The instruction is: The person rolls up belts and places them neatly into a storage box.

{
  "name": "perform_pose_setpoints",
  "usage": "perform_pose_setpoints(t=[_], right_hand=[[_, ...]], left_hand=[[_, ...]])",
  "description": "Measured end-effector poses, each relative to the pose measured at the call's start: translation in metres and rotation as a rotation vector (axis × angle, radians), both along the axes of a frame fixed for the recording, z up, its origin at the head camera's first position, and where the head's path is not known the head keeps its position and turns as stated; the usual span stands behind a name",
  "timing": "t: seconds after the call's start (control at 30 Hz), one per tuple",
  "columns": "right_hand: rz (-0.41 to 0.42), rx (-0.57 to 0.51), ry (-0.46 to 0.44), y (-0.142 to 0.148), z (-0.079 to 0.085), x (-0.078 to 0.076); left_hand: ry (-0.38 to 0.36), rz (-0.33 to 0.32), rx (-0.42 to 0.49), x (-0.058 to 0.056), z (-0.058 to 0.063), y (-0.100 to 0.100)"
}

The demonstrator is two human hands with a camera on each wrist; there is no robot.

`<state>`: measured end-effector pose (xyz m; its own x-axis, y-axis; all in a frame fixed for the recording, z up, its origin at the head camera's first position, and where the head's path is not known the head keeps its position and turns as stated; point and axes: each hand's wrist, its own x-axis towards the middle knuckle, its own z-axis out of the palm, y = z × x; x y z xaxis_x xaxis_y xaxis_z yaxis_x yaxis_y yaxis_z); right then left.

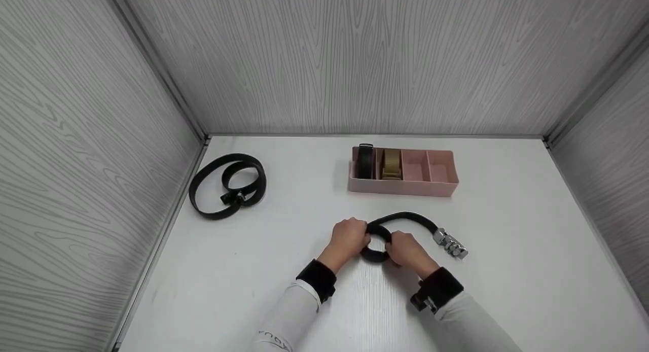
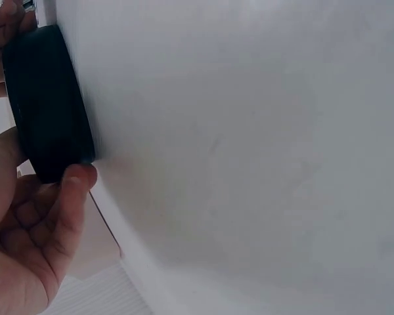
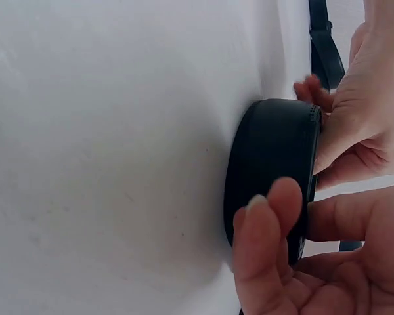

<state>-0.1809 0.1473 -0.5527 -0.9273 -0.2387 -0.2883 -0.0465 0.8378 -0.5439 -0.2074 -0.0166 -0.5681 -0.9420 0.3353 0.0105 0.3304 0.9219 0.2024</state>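
A black belt [image 1: 375,257] lies on the white table in front of me, partly wound into a round coil standing on its edge. My left hand [image 1: 350,236] pinches the coil's left side, and my right hand [image 1: 408,251] grips the right side, with thumb and fingers on either face of the strap. From the coil a loose length arcs back and right to a silver buckle [image 1: 450,243]. Up close in the left wrist view, the smooth outer strap [image 2: 49,105] stands between both hands. Fingers curl over its outer side in the right wrist view.
Behind the hands stands a pink box [image 1: 400,187] with several compartments. A rolled black belt [image 1: 365,162] and a rolled tan belt [image 1: 391,164] fill its two left ones. Another black belt [image 1: 260,182] lies loosely looped at the left. Grey wood-grain panels [image 1: 324,63] enclose the table.
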Motion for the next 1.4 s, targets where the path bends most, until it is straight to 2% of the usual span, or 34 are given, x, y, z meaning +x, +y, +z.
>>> perform_pose_setpoints(t=[0.2, 0.37, 0.53, 0.67, 0.77, 0.9, 1.03, 1.17, 1.27, 1.4], right_hand=[[0.041, 0.027, 0.067, 0.0, -0.002, -0.006], [0.053, 0.002, 0.044, 0.002, -0.004, -0.011], [-0.025, -0.04, 0.057, 0.006, -0.004, -0.01], [-0.108, -0.064, -0.016, 0.005, -0.002, -0.003], [-0.115, -0.061, -0.033, 0.002, -0.002, 0.0], [-0.092, -0.021, 0.013, -0.001, -0.001, 0.0], [-0.057, -0.015, 0.026, 0.0, -0.002, -0.004], [-0.028, -0.026, 0.078, 0.001, -0.004, -0.005], [-0.053, -0.037, 0.09, 0.002, -0.004, -0.003], [-0.101, -0.045, 0.021, 0.002, -0.003, 0.0]], left_hand=[[0.015, -0.041, 0.001, -0.003, -0.003, -0.001], [0.043, -0.036, -0.01, -0.002, -0.006, -0.001], [0.072, -0.009, 0.001, 0.001, -0.007, 0.002], [0.054, 0.015, 0.049, 0.005, -0.006, 0.005], [0.041, 0.022, 0.062, 0.006, -0.006, 0.006], [0.031, 0.018, 0.028, 0.008, -0.005, 0.005], [0.048, -0.002, 0.007, 0.006, -0.004, 0.003], [0.071, -0.013, 0.006, 0.003, -0.005, 0.002], [0.068, -0.008, 0.023, 0.002, -0.006, 0.002], [0.062, -0.006, 0.058, 0.002, -0.009, 0.004]])
